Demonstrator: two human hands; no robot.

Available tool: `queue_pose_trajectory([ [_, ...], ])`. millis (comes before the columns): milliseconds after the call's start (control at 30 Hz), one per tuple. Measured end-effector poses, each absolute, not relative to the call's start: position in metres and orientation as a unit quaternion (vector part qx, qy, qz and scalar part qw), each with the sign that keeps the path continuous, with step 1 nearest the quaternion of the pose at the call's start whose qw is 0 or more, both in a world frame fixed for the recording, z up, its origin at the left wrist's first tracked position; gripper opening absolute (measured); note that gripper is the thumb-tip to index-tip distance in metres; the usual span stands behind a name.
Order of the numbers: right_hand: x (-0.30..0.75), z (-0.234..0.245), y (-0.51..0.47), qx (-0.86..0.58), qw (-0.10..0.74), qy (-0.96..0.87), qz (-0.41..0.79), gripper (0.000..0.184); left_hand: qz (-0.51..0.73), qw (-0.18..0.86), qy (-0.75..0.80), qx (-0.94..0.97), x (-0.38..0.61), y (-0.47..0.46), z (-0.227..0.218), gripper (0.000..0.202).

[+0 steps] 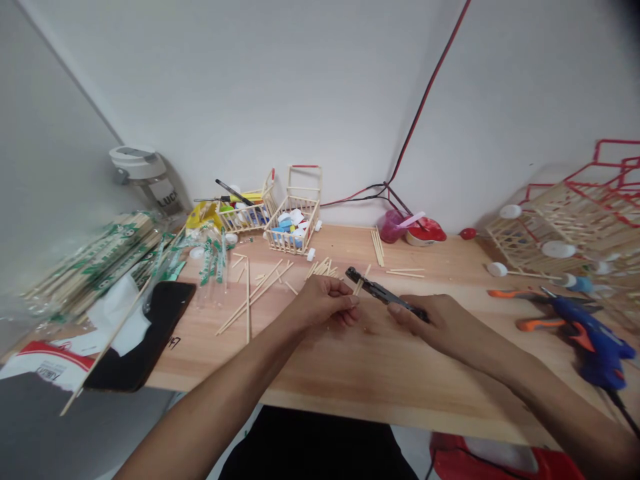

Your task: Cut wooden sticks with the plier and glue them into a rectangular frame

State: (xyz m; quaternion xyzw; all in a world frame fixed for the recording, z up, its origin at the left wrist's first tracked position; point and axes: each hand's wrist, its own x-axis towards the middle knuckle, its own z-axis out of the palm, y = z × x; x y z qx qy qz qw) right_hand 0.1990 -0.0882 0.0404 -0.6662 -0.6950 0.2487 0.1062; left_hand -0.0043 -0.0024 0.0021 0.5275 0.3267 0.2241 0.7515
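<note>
The left hand [325, 303] is curled, its thumb and fingertips pinched on what looks like the lower end of a thin pale wooden stick [361, 283]. The stick slants up just beside the nose of the dark metal cutting pliers [377, 291]. The right hand [440, 323] is wrapped around the handles of those pliers, whose head points up and to the left, towards the left hand. Both hands hover low over the middle of the light wooden table [350, 387].

Loose wooden sticks [255, 290] lie scattered behind and to the left of the left hand. Further back stands a small stick-built basket of white and blue bottle caps [293, 227], and beside it a second stick basket [247, 212] holding yellow and dark tools. A pink plastic cup [393, 227] and a red and white lid [425, 232] sit near the wall, under a red and black cable [425, 100].

At the left are a black flat slab [145, 340] under a white tissue [120, 313], and a bundle of green-printed wrapped chopsticks [95, 260]. There is also a clear bottle with a white lid [150, 180], whose label shows "LUC". A small handwritten mark on the table edge cannot be read with confidence.

At the right lie orange-handled pliers [540, 325], a blue hot-glue gun [595, 340] and a large stick frame with red trim [575, 220].
</note>
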Motion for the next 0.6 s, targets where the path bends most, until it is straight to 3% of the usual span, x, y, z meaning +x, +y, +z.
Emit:
queue_pose_trajectory([
  [600,0.211,0.030,-0.085,-0.633,0.112,-0.707,0.296,0.054,0.206,0.752,0.347,0.522,-0.004,-0.001,0.002,0.026],
])
